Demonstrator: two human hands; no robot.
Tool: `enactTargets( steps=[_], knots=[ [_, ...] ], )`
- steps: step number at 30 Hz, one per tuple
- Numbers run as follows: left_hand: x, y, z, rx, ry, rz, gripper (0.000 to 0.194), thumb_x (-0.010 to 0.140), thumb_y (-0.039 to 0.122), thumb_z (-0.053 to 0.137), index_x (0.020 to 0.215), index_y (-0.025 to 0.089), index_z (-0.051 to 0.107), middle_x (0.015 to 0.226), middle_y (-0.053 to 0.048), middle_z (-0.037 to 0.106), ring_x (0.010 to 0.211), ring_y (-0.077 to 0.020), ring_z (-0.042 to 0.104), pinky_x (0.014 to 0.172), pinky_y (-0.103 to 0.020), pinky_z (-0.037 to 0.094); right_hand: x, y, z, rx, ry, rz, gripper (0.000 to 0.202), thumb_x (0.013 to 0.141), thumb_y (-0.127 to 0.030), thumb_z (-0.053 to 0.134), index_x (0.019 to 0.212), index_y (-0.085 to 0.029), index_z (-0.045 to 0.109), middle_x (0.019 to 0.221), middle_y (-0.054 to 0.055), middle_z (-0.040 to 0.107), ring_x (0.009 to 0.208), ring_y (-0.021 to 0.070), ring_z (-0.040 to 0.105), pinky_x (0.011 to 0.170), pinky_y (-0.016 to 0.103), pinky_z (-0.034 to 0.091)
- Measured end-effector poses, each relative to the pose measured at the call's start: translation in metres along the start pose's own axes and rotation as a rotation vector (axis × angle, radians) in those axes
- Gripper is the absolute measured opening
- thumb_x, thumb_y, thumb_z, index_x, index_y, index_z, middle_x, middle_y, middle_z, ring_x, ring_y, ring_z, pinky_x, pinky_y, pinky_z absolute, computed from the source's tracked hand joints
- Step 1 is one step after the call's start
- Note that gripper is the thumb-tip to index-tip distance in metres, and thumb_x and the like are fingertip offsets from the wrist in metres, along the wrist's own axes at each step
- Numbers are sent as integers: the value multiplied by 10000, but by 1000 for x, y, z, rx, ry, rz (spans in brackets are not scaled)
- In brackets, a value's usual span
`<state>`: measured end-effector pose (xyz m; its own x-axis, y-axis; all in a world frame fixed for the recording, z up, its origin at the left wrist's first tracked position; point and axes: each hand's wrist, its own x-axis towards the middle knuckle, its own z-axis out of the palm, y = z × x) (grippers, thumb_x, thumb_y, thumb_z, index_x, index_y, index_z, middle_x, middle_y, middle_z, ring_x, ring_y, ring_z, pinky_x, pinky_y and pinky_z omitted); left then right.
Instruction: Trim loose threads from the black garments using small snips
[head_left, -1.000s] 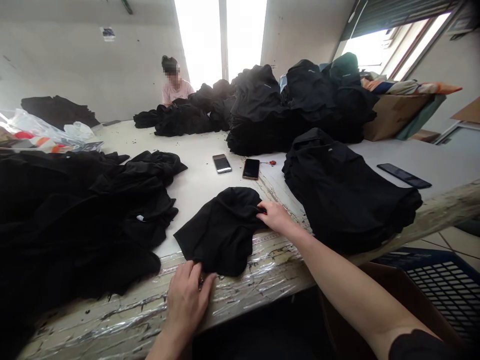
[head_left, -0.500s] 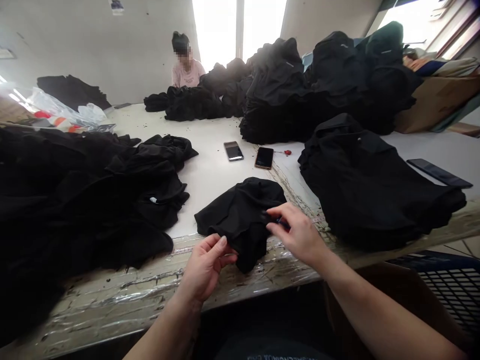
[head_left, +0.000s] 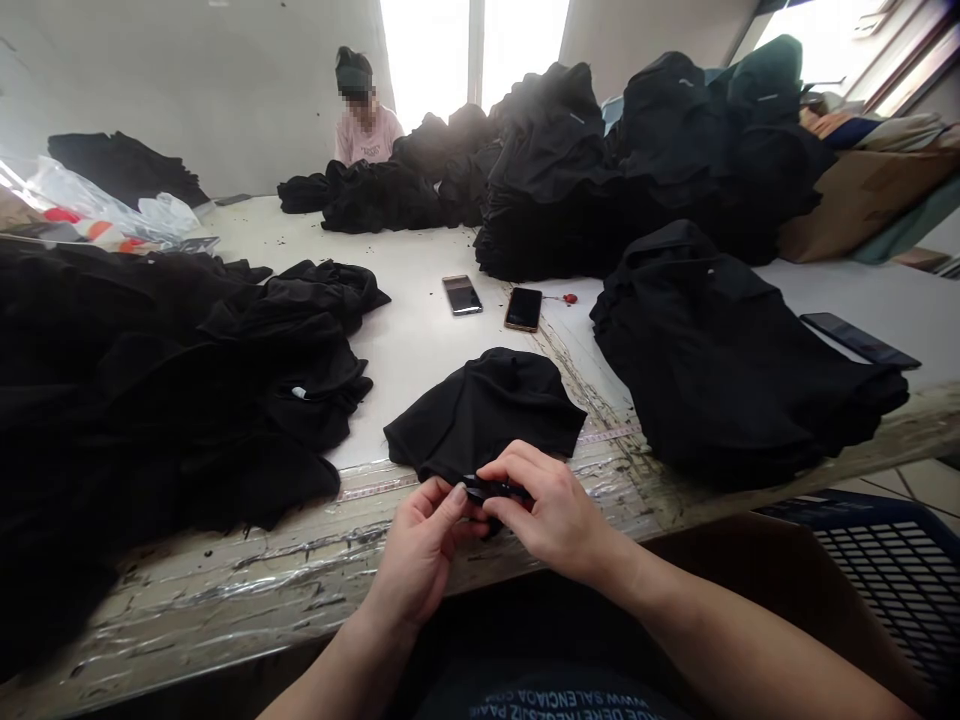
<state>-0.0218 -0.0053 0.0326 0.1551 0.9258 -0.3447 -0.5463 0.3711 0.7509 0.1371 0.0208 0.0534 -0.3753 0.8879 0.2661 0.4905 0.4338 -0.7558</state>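
Note:
A black garment (head_left: 487, 410) lies crumpled at the table's front edge, its near edge drawn toward me. My left hand (head_left: 427, 530) pinches that edge between thumb and fingers. Close against it, my right hand (head_left: 544, 505) is closed round small dark thread snips (head_left: 491, 488), whose tips meet the cloth beside my left thumb. Fingers partly cover the snips, and I cannot tell whether the blades are apart.
A loose heap of black garments (head_left: 187, 380) covers the left side. A neater black stack (head_left: 735, 370) stands at right, with taller piles (head_left: 570, 180) behind. Two phones (head_left: 523, 309) lie mid-table. A person (head_left: 367, 125) is at the far side; a blue plastic crate (head_left: 877, 560) sits below right.
My right hand has moved left and down with the thread snips, from the garment's right side to my left hand. The left hand keeps its pinch on the cloth.

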Motion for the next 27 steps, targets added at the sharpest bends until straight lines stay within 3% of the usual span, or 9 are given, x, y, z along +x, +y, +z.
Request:
enactTargets(
  steps=[5, 16, 19, 21, 24, 27],
  knots=[
    [0, -4, 2, 5, -7, 10, 175, 781, 256, 693, 860, 106, 648, 789, -42, 623, 711, -125, 593, 643, -255, 523, -2, 2, 1, 37, 4, -3, 177, 762, -60, 582, 886, -173, 639, 842, 31, 583, 753, 144, 567, 641, 253, 452],
    [1, -13, 1, 33, 17, 57, 199, 762, 280, 703, 870, 119, 657, 781, -35, 618, 682, -124, 585, 638, -254, 503, -2, 5, 2, 198, -52, 173, 104, 771, -96, 595, 821, -179, 633, 764, -1, 591, 698, 125, 558, 610, 236, 432],
    [1, -14, 0, 149, 27, 103, 190, 778, 302, 680, 877, 141, 666, 784, -32, 631, 687, -134, 584, 655, -265, 494, -1, 6, 2, 243, -55, 211, 84, 795, -132, 575, 850, -180, 617, 775, 2, 598, 701, 128, 564, 614, 238, 442],
    [0, -14, -2, 347, 27, 175, 167, 792, 303, 660, 853, 150, 680, 758, -32, 637, 695, -145, 580, 669, -266, 479, 0, 5, 2, 248, -55, 222, 132, 787, -156, 589, 916, -183, 600, 822, 10, 602, 726, 135, 570, 614, 238, 450],
    [-3, -17, -6, 634, 3, 258, 141, 790, 284, 659, 761, 151, 697, 757, -44, 646, 760, -173, 583, 721, -269, 454, 0, 7, 5, 160, -71, 142, 170, 720, -132, 644, 869, -181, 579, 830, 11, 572, 713, 131, 547, 579, 227, 432],
    [-5, -21, -11, 506, -46, 117, 169, 763, 305, 694, 847, 157, 700, 858, -62, 671, 844, -199, 605, 778, -293, 468, -5, 13, 11, 65, -39, -11, 115, 729, -74, 593, 744, -174, 537, 760, 6, 525, 671, 122, 510, 582, 234, 408]
  ],
)
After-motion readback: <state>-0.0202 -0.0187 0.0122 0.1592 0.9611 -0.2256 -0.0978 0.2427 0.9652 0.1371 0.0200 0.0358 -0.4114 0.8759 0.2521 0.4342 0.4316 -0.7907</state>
